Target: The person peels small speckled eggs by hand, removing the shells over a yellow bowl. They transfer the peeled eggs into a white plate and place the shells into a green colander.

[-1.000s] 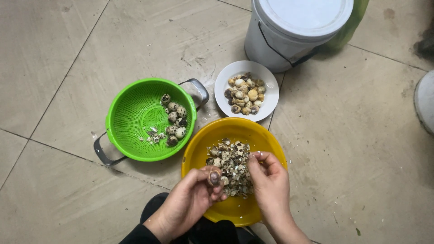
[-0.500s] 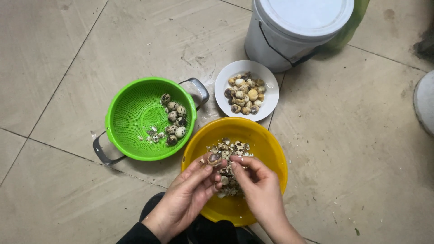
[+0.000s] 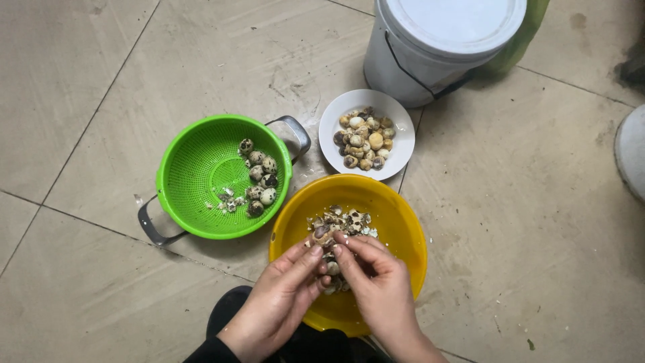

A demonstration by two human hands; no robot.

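Hands around speckled quail egg

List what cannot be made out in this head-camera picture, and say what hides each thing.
- Egg, head view: both hands' fingertips cover most of it, so how much shell remains is unclear.
- Shell pile in the yellow bowl: left hand and right hand hide its near part.
- White bucket: top cut by the frame edge.
- Pale round object: cut by the right edge, unidentifiable.
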